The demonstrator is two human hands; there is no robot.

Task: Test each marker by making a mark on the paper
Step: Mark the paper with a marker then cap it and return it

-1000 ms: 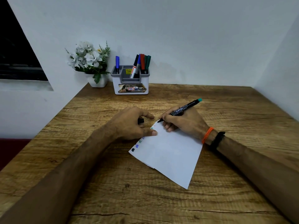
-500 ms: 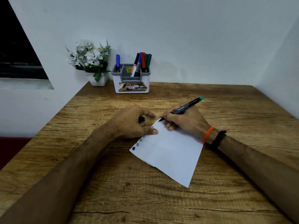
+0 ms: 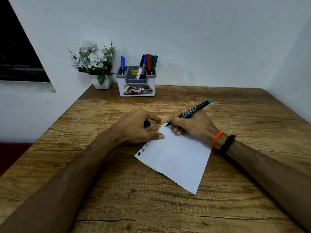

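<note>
The right hand (image 3: pixel 193 126) is clamped in a writing grip on a black marker (image 3: pixel 190 112) with a teal end, and over the last second its tip has stayed pressed at the far corner of the paper (image 3: pixel 176 158), barely shifting; the whole scene has hardly moved apart from a slight change of viewpoint. The left hand (image 3: pixel 138 128) still pins the paper's left edge with its thumb, fingers curled around a small black cap (image 3: pixel 147 123) tucked under the palm. A row of coloured marks (image 3: pixel 143 150) runs along that edge, dark, blue and green among them, so I'd judge several markers already tested and this one being added at the top of the row. The paper lies skewed in the middle of the wooden tabletop (image 3: pixel 235 207), which has a rough grain pattern. At the back, against the pale wall, stands a white and grey holder (image 3: pixel 136 88) with more markers (image 3: pixel 148 64) upright in it, one blue marker (image 3: pixel 122 63) alone in its left pocket, and beside it a small pot of white flowers (image 3: pixel 94 61). A dark window opening shows at the left.
</note>
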